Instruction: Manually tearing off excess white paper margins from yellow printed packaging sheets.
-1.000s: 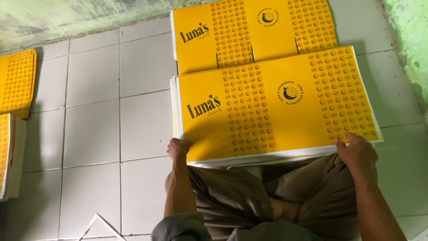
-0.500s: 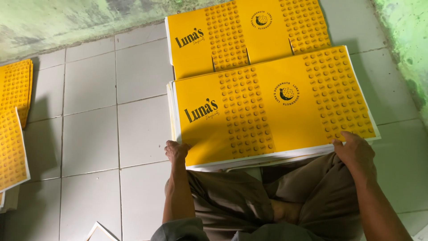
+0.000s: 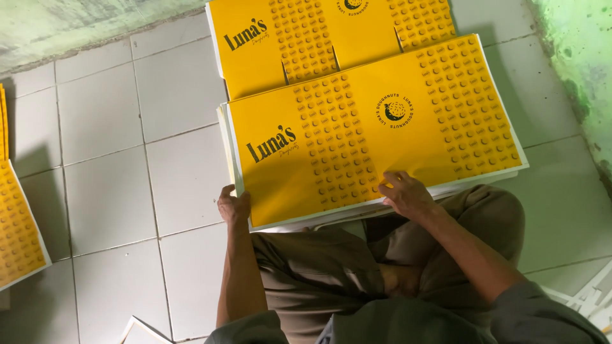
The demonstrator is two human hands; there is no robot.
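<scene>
A stack of flat yellow cardboard box blanks (image 3: 376,127) lies on the tiled floor in front of my crossed legs. My left hand (image 3: 233,207) grips the near left corner of the stack. My right hand (image 3: 406,193) rests on the top sheet near the middle of its front edge, fingers spread on the printed surface. A second yellow blank (image 3: 319,38) lies behind it, partly covered by the stack.
More yellow sheets (image 3: 19,229) lie at the left edge of the floor. White cardboard pieces (image 3: 590,296) show at the lower right and another white corner (image 3: 143,330) at the bottom. A green-stained wall (image 3: 574,57) runs along the right side.
My right hand has slid left from the stack's near right corner to the middle of its front edge. The left hand stays at the left corner. The view has shifted.
</scene>
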